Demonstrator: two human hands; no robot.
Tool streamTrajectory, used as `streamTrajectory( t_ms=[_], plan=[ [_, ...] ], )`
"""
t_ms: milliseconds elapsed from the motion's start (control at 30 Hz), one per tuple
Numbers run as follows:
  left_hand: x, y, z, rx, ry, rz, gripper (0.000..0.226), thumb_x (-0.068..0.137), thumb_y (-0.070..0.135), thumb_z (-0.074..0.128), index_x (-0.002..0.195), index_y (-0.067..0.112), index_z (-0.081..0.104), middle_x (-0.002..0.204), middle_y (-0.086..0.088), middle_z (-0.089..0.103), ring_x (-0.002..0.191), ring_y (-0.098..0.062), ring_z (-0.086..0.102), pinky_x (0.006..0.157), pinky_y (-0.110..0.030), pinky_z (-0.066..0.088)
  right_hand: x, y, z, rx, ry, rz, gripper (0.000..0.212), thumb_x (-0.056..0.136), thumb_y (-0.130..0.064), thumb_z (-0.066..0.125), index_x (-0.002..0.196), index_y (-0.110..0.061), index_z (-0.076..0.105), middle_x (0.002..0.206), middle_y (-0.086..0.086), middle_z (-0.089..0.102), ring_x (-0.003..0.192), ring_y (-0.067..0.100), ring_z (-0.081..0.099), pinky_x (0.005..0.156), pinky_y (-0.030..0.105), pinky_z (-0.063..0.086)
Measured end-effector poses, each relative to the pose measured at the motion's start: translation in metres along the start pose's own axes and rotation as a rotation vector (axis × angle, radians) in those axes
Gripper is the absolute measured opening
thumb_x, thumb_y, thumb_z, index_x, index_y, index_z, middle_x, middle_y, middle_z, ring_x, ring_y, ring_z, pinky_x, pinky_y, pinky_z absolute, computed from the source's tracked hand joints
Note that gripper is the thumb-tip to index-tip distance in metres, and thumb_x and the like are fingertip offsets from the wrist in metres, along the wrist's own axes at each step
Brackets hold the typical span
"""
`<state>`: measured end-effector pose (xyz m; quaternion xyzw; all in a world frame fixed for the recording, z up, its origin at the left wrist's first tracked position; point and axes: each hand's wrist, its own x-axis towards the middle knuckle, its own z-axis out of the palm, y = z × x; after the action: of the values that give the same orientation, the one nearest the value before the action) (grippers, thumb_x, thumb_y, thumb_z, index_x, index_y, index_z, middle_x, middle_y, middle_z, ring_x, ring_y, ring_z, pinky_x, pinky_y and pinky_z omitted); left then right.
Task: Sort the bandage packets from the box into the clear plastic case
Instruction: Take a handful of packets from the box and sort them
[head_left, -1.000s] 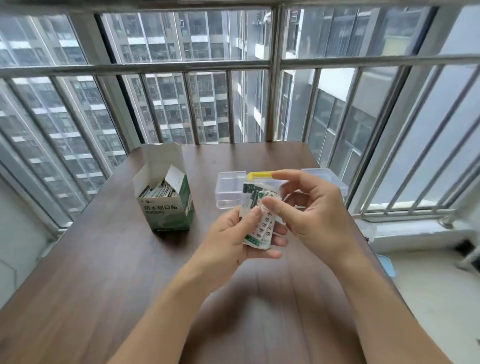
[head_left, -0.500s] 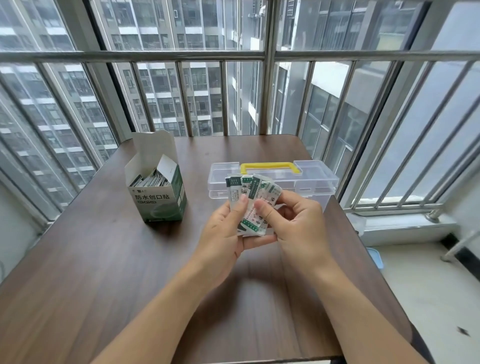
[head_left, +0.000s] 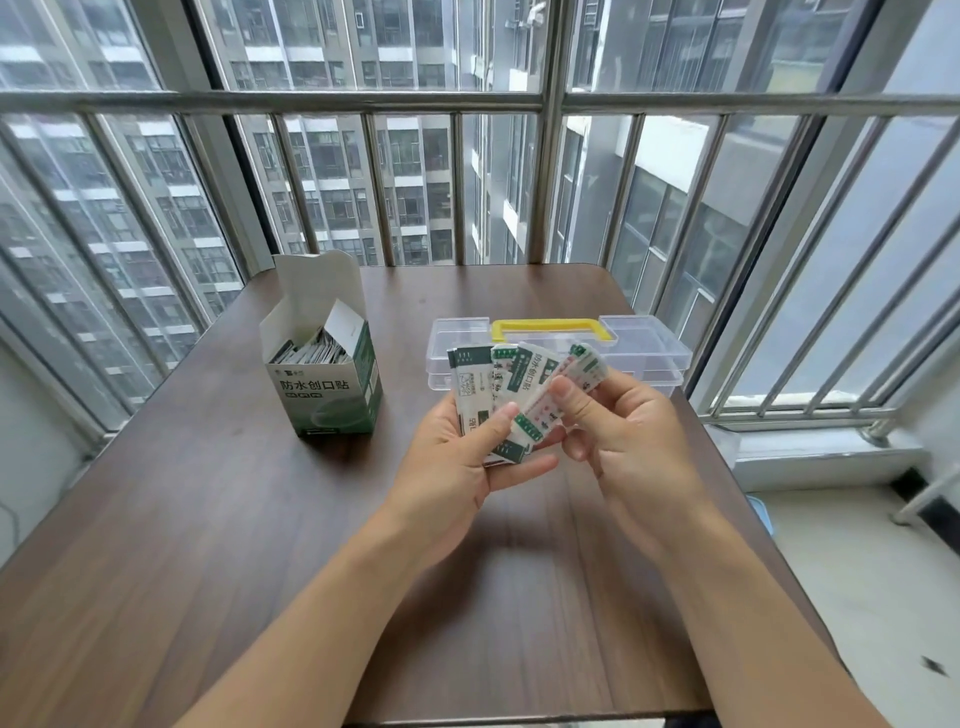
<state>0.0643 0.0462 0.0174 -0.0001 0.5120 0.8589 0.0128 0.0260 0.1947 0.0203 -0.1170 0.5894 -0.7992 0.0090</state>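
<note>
Bandage packets (head_left: 511, 387): several, green and white, fanned out above the surface (head_left: 208, 519), just in front of the case. Left hand (head_left: 457, 457): thumb and fingers clamped on the fan's lower ends. Right hand (head_left: 623, 431): thumb and fingers pinching the rightmost packet, at 3 o'clock of the fan. Clear plastic case (head_left: 649, 358): yellow handle, lid down, at 12 o'clock of the hands. Box (head_left: 332, 384): flaps open, more packets inside, at 10 o'clock.
</note>
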Motion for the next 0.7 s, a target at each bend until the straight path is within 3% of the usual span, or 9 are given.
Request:
streamTrajectory(
  t_ms=[133,233,400,533,700],
  plan=[
    [0.0,-0.001,-0.001,0.027,-0.053,-0.055,0.028,0.102,0.011,0.048,0.127,0.008,0.059,0.112,-0.016,0.074,0.101,-0.033,0.073,0.075,-0.037,0.063,-0.003,-0.001,0.002,-0.051,0.046,-0.027,0.016,0.089,0.0,0.068,0.101,0.009,0.07,0.083,0.015,0.073,0.053,0.005,0.061,0.044,0.012,0.043],
    [0.0,0.001,0.001,-0.015,-0.088,-0.08,0.032,0.101,0.018,0.047,0.129,0.008,0.058,0.115,-0.017,0.072,0.103,-0.035,0.071,0.077,-0.04,0.063,-0.004,-0.003,0.004,-0.069,0.092,-0.044,0.013,0.088,0.002,0.069,0.099,0.009,0.072,0.083,0.015,0.074,0.053,0.006,0.064,0.045,0.012,0.045],
    [0.0,0.0,0.001,-0.058,-0.069,-0.077,0.034,0.106,0.023,0.037,0.13,0.01,0.057,0.117,-0.016,0.072,0.104,-0.036,0.071,0.08,-0.041,0.062,-0.008,-0.002,0.004,-0.311,0.138,-0.164,0.006,0.085,-0.009,0.077,0.091,-0.009,0.078,0.081,0.005,0.078,0.069,0.022,0.075,0.061,0.043,0.063],
    [0.001,-0.001,0.0,-0.061,-0.026,-0.063,0.034,0.106,0.023,0.037,0.131,0.009,0.056,0.113,-0.014,0.074,0.1,-0.031,0.073,0.08,-0.041,0.062,-0.011,-0.002,0.007,-0.456,0.145,-0.275,0.006,0.083,-0.017,0.081,0.087,-0.02,0.079,0.076,0.0,0.076,0.062,0.02,0.072,0.06,0.048,0.059],
    [0.001,-0.002,0.0,-0.013,-0.019,-0.067,0.03,0.107,0.02,0.04,0.129,0.01,0.057,0.113,-0.016,0.073,0.1,-0.033,0.073,0.075,-0.037,0.063,-0.007,0.002,0.005,-0.42,0.152,-0.326,0.012,0.083,-0.012,0.081,0.093,-0.019,0.08,0.089,-0.003,0.077,0.077,0.022,0.073,0.066,0.048,0.061]
  ],
)
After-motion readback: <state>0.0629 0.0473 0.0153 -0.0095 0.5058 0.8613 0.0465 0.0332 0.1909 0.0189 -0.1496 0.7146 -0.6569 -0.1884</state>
